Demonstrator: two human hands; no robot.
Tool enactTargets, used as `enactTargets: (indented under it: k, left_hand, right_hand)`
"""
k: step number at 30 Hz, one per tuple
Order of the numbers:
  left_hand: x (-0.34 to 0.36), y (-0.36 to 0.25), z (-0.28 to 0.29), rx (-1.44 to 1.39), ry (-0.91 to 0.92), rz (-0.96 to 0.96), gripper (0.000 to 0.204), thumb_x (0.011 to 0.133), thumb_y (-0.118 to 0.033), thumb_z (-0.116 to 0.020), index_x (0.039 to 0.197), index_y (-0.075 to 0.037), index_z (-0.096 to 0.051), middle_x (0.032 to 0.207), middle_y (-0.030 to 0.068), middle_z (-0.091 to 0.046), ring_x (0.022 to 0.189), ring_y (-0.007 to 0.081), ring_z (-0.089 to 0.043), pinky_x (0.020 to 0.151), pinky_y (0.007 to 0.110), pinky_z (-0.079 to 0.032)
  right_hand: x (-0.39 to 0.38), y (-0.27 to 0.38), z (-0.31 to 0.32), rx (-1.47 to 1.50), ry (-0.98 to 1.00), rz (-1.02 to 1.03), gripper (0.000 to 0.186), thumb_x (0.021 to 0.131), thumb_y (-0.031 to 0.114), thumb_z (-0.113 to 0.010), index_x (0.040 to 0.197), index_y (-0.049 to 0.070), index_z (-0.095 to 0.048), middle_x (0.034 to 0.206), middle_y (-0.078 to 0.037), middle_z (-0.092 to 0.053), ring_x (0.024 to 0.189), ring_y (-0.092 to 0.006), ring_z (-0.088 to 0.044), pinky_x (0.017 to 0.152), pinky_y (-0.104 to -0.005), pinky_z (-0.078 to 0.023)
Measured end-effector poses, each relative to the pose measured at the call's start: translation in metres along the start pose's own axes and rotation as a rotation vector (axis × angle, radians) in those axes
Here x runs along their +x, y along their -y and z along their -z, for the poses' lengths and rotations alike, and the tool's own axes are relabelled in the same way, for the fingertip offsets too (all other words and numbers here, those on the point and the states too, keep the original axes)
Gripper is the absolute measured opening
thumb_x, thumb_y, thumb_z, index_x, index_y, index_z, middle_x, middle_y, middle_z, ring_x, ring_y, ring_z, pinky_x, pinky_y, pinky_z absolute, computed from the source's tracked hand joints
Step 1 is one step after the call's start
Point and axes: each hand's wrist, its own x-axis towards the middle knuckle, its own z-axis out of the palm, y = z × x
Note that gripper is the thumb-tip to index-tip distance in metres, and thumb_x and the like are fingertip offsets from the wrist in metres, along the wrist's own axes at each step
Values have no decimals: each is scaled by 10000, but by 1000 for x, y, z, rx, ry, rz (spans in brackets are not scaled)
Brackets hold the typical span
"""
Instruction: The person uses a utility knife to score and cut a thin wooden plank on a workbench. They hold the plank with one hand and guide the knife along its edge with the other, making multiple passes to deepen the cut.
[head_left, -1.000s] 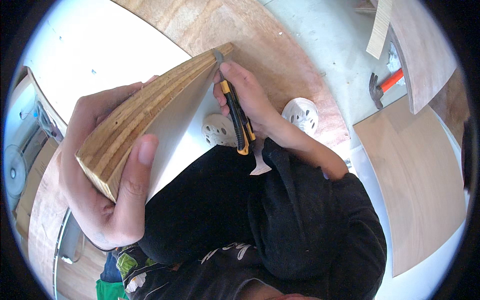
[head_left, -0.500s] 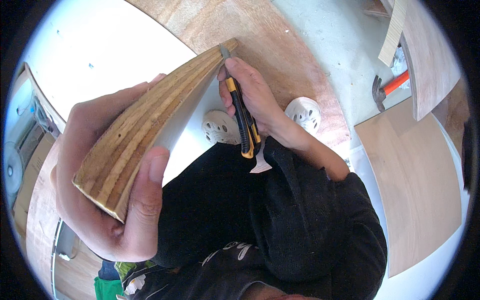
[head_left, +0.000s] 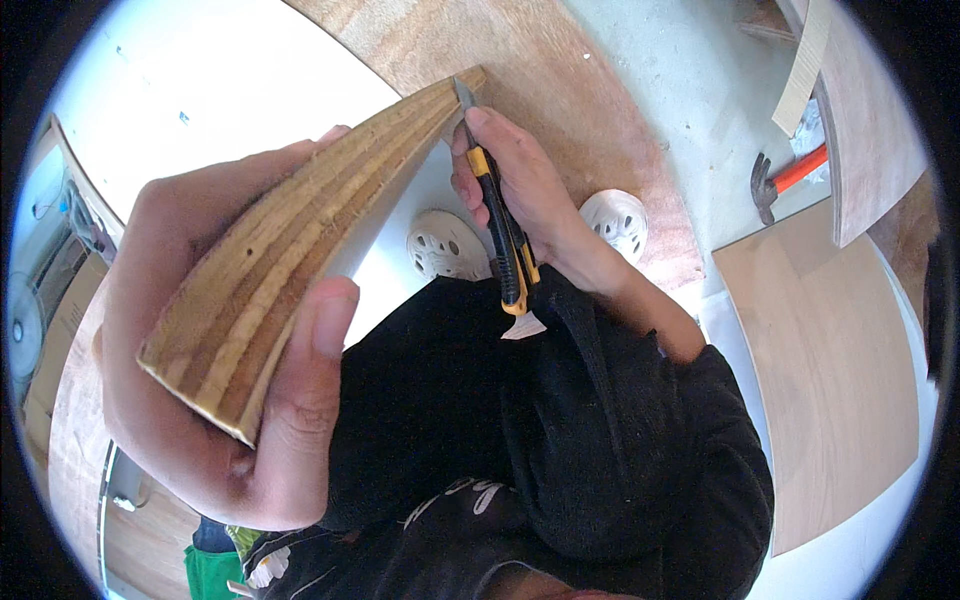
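Note:
A thick plywood board (head_left: pixel 300 235) is held up edge-on, its layered brown edge facing me and one corner close to the camera. My left hand (head_left: pixel 215 400) wraps round the near end, thumb on the right side, fingers behind on the left. In my right hand (head_left: pixel 525 180) is a black and yellow utility knife (head_left: pixel 505 230), gripped near its front. Its blade (head_left: pixel 464 94) touches the board's edge close to the far end. The knife's handle points back toward my body.
White clogs (head_left: pixel 445 245) are on my feet, below the board. A claw hammer (head_left: pixel 795 175) with an orange handle lies at the right, beside plywood sheets (head_left: pixel 830 370). A large white panel (head_left: pixel 230 90) spreads at the far left. A round fan (head_left: pixel 25 330) stands at the left rim.
The board and both hands have shifted slightly right in view. The knife blade remains against the edge near the far end.

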Motion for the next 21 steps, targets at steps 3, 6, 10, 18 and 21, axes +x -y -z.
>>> enactTargets:
  k: [3,6,10,18,21]
  left_hand:
    - [1,1,2,60,23,-55,404,805,-153,-534,1085,138,-529,1028,231,-595,965,271,-583,887,332,-411]
    - [1,0,3,39,30,-24,399,805,-149,-528,1082,138,-531,1015,230,-599,953,269,-587,879,330,-415]
    - [0,-1,-1,54,-16,-38,395,799,-153,-538,1069,135,-541,996,223,-606,943,264,-590,869,326,-418]
    - [-2,1,-5,-5,-51,-17,379,797,-152,-552,1050,131,-553,993,217,-611,931,255,-587,860,327,-421]
    - [-1,1,-3,38,-40,-61,360,810,-143,-546,1054,121,-556,1004,215,-612,941,250,-587,864,334,-422]
  right_hand:
    - [-1,0,0,-4,-1,2,336,987,372,-386,873,73,-489,545,-11,-474,420,-65,-440,368,-179,-358]
    - [0,1,-1,-9,9,12,337,989,371,-379,877,72,-487,547,-11,-472,423,-67,-437,373,-181,-357]
    - [2,3,-3,-27,-20,9,333,991,366,-374,881,71,-484,547,-10,-473,428,-70,-438,374,-186,-354]
    - [-9,1,-5,49,-4,-27,333,989,366,-377,886,68,-485,541,-11,-476,406,-72,-433,358,-187,-353]
    - [-10,0,-5,20,-20,-24,336,990,370,-371,884,72,-485,539,-10,-477,394,-73,-432,352,-188,-354]
